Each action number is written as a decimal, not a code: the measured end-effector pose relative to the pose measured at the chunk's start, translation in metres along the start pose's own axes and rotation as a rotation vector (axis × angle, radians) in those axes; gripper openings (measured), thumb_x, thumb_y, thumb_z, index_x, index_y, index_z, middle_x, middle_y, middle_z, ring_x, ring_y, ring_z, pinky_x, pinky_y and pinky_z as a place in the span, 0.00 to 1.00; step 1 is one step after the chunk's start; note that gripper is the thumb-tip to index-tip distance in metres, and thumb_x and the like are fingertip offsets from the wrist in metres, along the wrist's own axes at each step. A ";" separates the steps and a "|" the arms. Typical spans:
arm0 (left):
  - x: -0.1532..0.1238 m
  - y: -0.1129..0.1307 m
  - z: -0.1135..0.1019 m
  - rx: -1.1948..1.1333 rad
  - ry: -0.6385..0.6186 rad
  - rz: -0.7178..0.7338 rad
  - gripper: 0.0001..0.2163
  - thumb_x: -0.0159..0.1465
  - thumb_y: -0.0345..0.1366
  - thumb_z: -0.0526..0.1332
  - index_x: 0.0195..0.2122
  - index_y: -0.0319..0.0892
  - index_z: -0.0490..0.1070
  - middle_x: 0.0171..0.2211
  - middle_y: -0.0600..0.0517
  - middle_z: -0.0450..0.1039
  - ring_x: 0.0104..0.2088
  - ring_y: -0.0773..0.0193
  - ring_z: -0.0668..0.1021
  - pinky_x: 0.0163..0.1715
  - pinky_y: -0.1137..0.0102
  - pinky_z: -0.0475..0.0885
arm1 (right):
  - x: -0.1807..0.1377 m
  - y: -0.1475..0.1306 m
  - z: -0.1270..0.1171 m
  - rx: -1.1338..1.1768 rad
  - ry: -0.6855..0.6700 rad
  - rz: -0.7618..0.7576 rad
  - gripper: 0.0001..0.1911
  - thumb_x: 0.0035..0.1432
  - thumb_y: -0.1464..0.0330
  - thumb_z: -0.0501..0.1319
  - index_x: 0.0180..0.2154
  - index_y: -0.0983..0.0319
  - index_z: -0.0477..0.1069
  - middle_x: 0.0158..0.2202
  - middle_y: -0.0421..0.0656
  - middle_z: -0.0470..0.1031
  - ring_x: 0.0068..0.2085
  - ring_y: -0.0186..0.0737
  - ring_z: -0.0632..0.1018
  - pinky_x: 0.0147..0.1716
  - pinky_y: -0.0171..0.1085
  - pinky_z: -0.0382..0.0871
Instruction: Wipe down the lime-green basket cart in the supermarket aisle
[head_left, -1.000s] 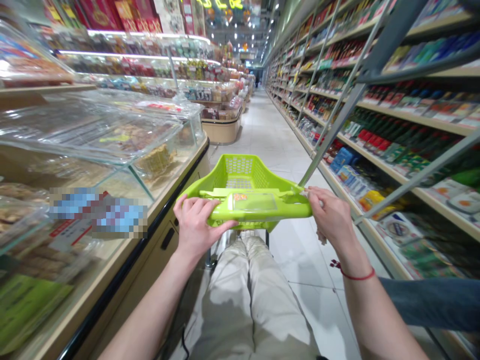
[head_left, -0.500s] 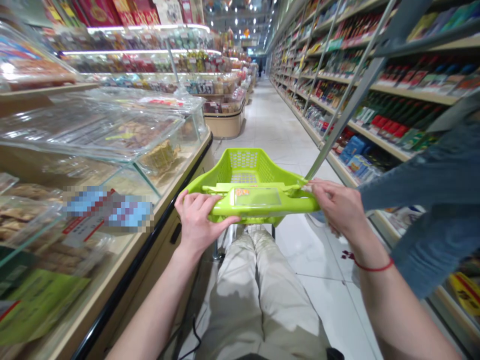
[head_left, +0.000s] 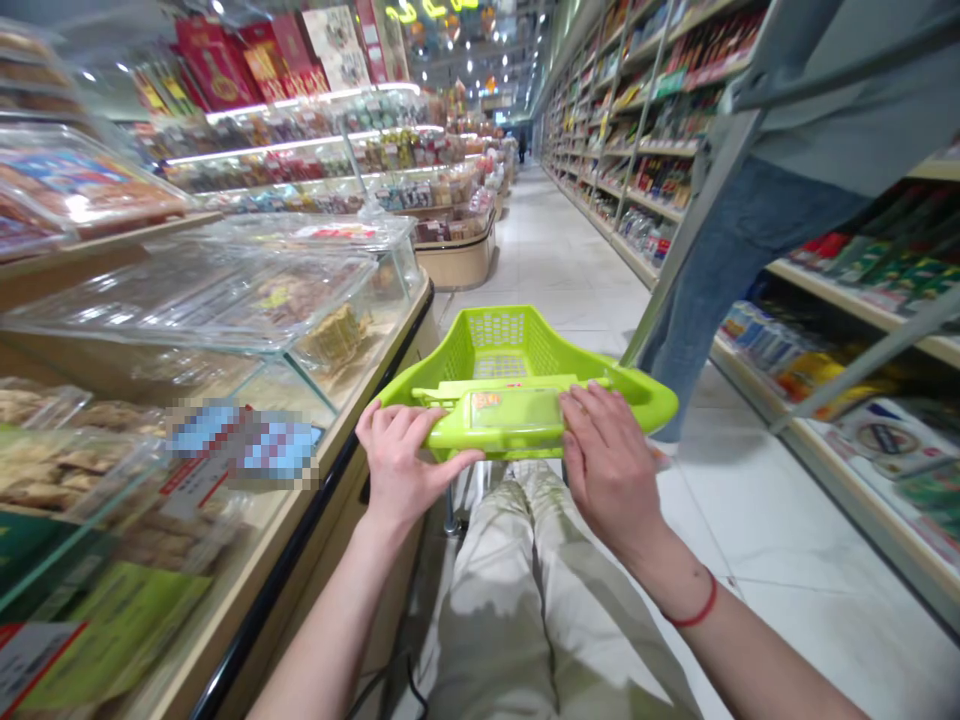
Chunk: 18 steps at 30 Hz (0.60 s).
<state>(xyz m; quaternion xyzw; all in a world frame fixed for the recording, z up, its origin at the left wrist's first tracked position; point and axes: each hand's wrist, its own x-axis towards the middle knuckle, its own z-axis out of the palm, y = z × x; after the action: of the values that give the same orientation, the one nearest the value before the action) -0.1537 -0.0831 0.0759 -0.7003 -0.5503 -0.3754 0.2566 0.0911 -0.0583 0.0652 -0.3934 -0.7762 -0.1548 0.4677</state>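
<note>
Head view of two bare hands on a lime-green plastic shopping trolley (head_left: pixel 559 345), clock directions being taken about its broad, smooth lime-green plastic handle (head_left: pixel 510 436). The left hand (head_left: pixel 405 455) lies palm down at nine o'clock, its fingers bent over the bar and its thumb stretched along the near edge towards three; its grip is wrapped about the handle. The right hand (head_left: pixel 611 460) lies just to the three o'clock side of centre, fingers side by side and directed towards eleven, thumb against the near face; its grip likewise clasps the handle, the underside being hidden. A thin red cord bracelet (head_left: pixel 701 605) encircles the right wrist. Between nine and ten o'clock, a pale wooden bench with a black rim (head_left: pixel 296 545) carries a clear, box-shaped display case (head_left: pixel 225 290) containing a yellowish bundle (head_left: pixel 330 335) and other, indistinct goods. The trolley stands beside this bench, over the white tiled floor (head_left: pixel 772 480), its perforated basket (head_left: pixel 491 335) extending towards twelve. A rectangular transparent panel (head_left: pixel 514 408) with a small orange mark is set in the handle, partly covered by the right fingertips.
</note>
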 end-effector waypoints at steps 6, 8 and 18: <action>-0.001 -0.002 -0.004 -0.007 -0.060 0.004 0.22 0.53 0.53 0.70 0.43 0.45 0.74 0.36 0.50 0.77 0.42 0.55 0.74 0.58 0.51 0.59 | 0.024 -0.005 -0.002 0.080 -0.113 -0.139 0.19 0.65 0.73 0.54 0.56 0.64 0.70 0.55 0.51 0.75 0.59 0.48 0.73 0.61 0.50 0.68; -0.002 -0.005 -0.007 -0.018 -0.101 0.029 0.22 0.54 0.49 0.70 0.47 0.46 0.73 0.39 0.50 0.78 0.45 0.54 0.74 0.59 0.51 0.58 | 0.022 0.007 -0.011 0.095 -0.136 -0.137 0.18 0.66 0.72 0.55 0.56 0.64 0.71 0.55 0.51 0.75 0.58 0.47 0.75 0.60 0.49 0.69; -0.002 -0.025 -0.015 -0.069 -0.214 -0.037 0.16 0.59 0.31 0.62 0.49 0.45 0.70 0.50 0.46 0.73 0.57 0.50 0.69 0.61 0.47 0.60 | 0.030 0.016 -0.020 0.066 -0.237 -0.182 0.17 0.68 0.69 0.53 0.55 0.63 0.71 0.54 0.50 0.76 0.56 0.47 0.76 0.57 0.46 0.72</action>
<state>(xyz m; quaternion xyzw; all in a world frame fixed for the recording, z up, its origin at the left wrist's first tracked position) -0.1819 -0.0890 0.0813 -0.7346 -0.5740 -0.3218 0.1654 0.1079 -0.0459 0.0987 -0.3212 -0.8632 -0.1234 0.3695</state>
